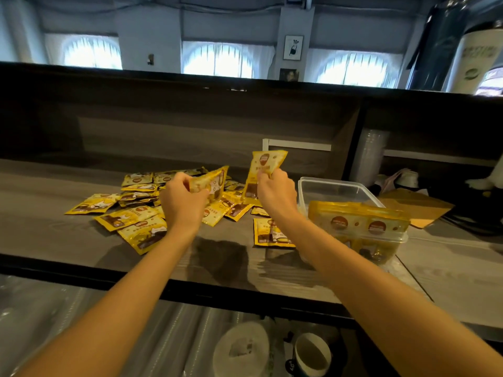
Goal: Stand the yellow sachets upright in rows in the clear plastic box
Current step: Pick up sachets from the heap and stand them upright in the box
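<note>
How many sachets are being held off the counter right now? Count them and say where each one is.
2. One sachet is in the left hand, over the pile. The other sachet is in the right hand, left of the box. More may hide behind either.

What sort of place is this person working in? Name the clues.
Probably a café or drinks shop, behind the counter: a giant display cup, stacked clear cups on a shelf, and bulk yellow sachets spread on the wooden counter.

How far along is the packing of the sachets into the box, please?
One row of sachets already stands at the near end of the box. The left hand and right hand each hold a sachet. The pile on the counter remains; most is undone.
</note>
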